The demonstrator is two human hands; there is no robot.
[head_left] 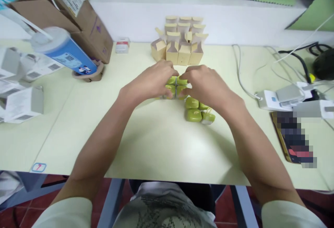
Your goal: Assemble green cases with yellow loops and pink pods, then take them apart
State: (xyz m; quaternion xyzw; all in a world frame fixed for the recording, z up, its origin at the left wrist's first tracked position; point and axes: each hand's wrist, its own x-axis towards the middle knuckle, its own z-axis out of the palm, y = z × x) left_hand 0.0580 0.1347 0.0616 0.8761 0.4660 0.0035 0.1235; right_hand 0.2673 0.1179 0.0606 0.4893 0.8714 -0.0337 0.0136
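Small glossy green cases (pixel 170 89) with rounded corners sit in a tight block at the middle of the table. My left hand (pixel 158 78) curls around the block's left side, its thumb at the near edge and fingers at the far edge. From the right, my right hand (pixel 202 82) closes on the same block in a similar way, thumb and fingers against the cases. Nearer to me, below my right hand, is a second group of green cases (pixel 193 115); one case (pixel 208 117) there shows a small loop. My right hand partly hides this group.
Open small yellow cartons (pixel 184 53) stand in rows by the wall. At left are a brown cardboard box (pixel 96 35), a blue canister (pixel 74 57) and white boxes (pixel 24 103). A power strip (pixel 284 97), cables and a phone (pixel 293 137) lie at right.
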